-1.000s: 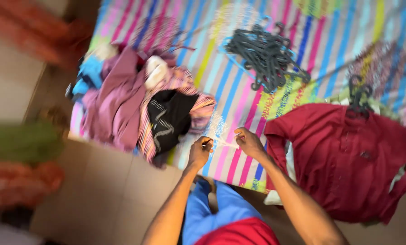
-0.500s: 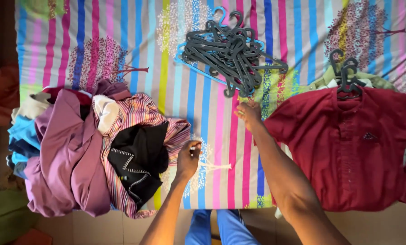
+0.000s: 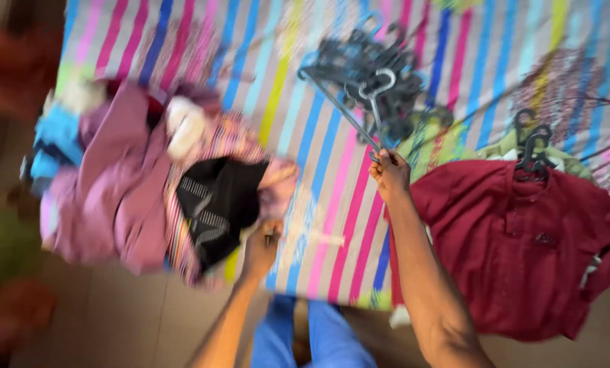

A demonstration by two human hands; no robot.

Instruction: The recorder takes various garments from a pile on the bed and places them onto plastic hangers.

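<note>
2 bare hands work over a bed covered by a striped sheet [image 3: 455,48]. The right hand [image 3: 389,174] is clamped on 1 grey hanger [image 3: 349,102], lifted by one end from the hanger pile [image 3: 387,75] near the bed's far edge; the hook points away from the person. The left hand [image 3: 261,247] rests at the near edge, touching the black garment [image 3: 216,204]; motion blur hides whether its fingers are together or apart.

Step in hand, as judged: separating 1 hanger from the tangle. The hooks interlock, so the next move calls for a clean pull clear of the pile.

Materials: the hangers are thin, rigid, likely plastic. The clothes heap [image 3: 114,184] at the left edge is soft and crumpled. The red shirt [image 3: 523,238] lies flat at the right edge, already on a dark hanger.
</note>
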